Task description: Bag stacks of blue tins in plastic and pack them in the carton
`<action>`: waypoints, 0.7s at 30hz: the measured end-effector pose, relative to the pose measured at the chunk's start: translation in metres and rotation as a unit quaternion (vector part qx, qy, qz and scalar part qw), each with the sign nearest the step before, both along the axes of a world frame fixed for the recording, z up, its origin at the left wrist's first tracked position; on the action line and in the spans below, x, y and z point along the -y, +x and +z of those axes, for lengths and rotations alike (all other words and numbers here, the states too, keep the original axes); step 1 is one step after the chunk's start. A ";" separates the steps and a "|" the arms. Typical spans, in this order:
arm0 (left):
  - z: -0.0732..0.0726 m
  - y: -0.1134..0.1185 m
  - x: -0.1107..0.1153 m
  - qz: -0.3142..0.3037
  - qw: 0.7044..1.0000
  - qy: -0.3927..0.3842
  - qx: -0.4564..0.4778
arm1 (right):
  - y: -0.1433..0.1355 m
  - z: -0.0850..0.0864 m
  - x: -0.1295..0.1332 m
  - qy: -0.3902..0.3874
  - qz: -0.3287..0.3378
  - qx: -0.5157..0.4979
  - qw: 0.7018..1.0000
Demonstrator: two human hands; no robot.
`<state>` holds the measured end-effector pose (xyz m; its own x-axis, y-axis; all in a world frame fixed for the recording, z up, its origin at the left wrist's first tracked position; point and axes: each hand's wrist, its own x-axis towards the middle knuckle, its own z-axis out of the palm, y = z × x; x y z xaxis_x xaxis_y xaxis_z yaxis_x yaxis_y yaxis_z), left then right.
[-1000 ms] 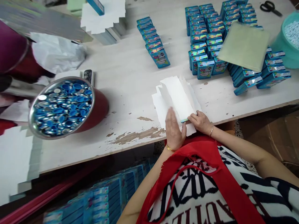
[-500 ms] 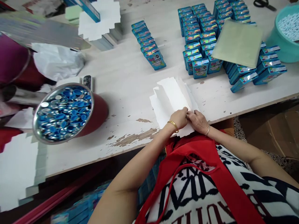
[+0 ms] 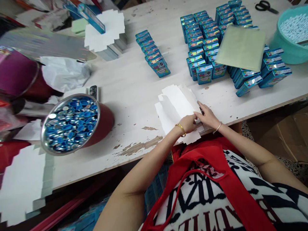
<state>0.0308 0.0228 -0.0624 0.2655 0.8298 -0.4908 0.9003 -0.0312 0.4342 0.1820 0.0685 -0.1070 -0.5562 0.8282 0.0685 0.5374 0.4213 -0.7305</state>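
Both hands on white carton blanks (image 3: 174, 104), lower centre of frame at near table (image 3: 134, 93) edge. Left hand (image 3: 189, 123) pinching blank's near edge. Right hand (image 3: 209, 117) flat on stack, fingers spread, gripping nothing. Red bowl of blue caps (image 3: 72, 123) left. Blue boxes (image 3: 204, 41) upper right, well apart.
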 end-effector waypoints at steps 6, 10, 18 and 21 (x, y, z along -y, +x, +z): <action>0.039 -0.026 0.000 0.002 0.971 0.235 0.051 | -0.002 0.027 -0.030 0.052 0.166 0.201 0.964; 0.030 -0.078 -0.028 -0.004 0.969 0.237 -0.063 | -0.003 0.031 -0.031 0.134 0.224 0.278 0.924; -0.007 -0.093 -0.035 -0.126 0.972 0.141 -0.139 | -0.008 0.023 -0.018 0.179 0.211 0.292 0.916; -0.013 -0.083 -0.034 -0.092 0.968 0.164 -0.167 | -0.013 0.029 -0.022 0.144 0.203 0.304 0.920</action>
<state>-0.0519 0.0564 -0.0751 0.2959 0.9093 -0.2925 0.9547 -0.2915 0.0596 0.1689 0.0906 -0.0784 -0.8233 0.5404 -0.1735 0.5657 0.8061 -0.1736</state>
